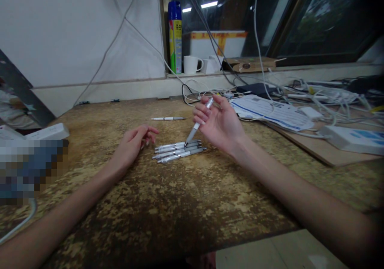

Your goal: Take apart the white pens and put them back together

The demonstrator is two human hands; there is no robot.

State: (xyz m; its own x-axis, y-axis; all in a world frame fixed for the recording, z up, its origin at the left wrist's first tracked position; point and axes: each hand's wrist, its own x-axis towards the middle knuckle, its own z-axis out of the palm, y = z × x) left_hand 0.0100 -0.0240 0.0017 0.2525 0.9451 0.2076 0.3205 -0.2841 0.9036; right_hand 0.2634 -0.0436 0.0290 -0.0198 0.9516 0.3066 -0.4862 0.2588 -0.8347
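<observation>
My right hand [220, 123], palm turned up, holds a white and grey pen [196, 127] between thumb and fingers, its dark tip pointing down at the pens below. Several similar pens [180, 153] lie side by side on the worn table [168, 197]. Just left of them is my left hand [133, 143], fingers loosely curled and apart, with nothing visible in it. Behind the row, a single pen [168, 118] lies on its own.
Printed papers [271, 111], a power strip [354, 139] and tangled cables [327, 93] fill the right side. A spray can [175, 39] and white mug [192, 65] stand on the window ledge. White boxes [49, 132] sit at the left edge.
</observation>
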